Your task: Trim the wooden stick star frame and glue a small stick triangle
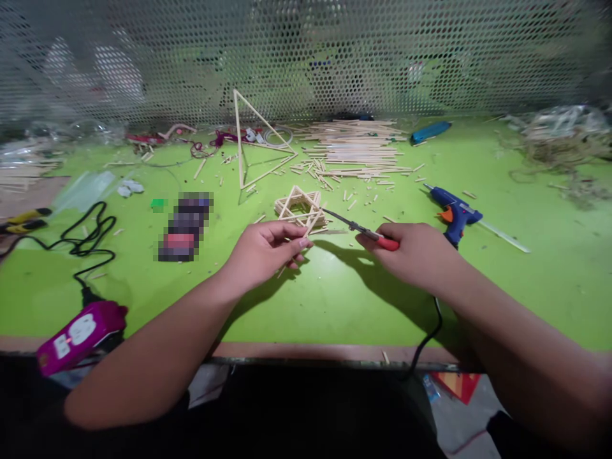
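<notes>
Between thumb and fingers my left hand (270,252) pinches a thin wooden stick (313,224), held slantwise. Behind its upper end lies a small star-shaped frame of stacked sticks (297,205) on the green table. My right hand (411,252) is closed round the red handles of scissors (356,227), whose blades point left toward the stick and the star frame. Whether the blades touch the stick, I cannot tell. Farther back stands a large triangular stick frame (239,137).
A blue glue gun (454,213) with a glue stick lies right of my right hand. Loose sticks (356,150) and cut bits are spread behind the star frame. At left are a blurred-out phone (186,226), a black cable (95,245) and a magenta power block (83,335). Perforated mesh (306,57) rises behind.
</notes>
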Available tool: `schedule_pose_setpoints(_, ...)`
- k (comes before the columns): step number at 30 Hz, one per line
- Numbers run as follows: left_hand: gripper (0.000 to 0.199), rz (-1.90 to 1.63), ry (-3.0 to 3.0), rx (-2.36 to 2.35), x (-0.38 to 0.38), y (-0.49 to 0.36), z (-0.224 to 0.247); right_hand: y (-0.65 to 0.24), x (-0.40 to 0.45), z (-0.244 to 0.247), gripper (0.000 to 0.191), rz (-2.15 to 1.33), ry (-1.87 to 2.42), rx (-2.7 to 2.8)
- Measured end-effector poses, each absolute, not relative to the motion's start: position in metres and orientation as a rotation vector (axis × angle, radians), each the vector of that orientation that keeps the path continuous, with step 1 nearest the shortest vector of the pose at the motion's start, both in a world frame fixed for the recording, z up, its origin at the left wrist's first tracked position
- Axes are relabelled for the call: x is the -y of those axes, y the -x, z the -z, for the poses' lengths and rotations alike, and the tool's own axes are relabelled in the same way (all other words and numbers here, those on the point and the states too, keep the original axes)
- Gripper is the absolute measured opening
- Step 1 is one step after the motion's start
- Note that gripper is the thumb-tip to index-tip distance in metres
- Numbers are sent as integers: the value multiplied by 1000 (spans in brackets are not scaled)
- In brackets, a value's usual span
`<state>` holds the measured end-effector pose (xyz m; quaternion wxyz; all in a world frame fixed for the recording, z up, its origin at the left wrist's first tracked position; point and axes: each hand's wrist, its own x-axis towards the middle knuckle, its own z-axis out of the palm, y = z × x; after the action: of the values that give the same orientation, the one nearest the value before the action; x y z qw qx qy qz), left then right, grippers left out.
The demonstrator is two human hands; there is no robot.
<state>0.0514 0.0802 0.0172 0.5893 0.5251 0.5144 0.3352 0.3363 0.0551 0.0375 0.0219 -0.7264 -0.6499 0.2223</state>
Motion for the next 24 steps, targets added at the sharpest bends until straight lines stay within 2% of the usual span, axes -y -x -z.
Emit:
schedule_pose_setpoints(9,30,-811,-1158,-1223,-82,-51,-17,-339,-60,-30,66,-619,2288,1962)
schedule_pose_setpoints(18,32,-854,-998,-1133,-86,-51,-9,-347,-60,-23,38,-768,1999,2076)
schedule_pose_setpoints(24,39,-842,-986,-1085,-83,-53,-9,-343,-56,-30,42,-866,1969,2116)
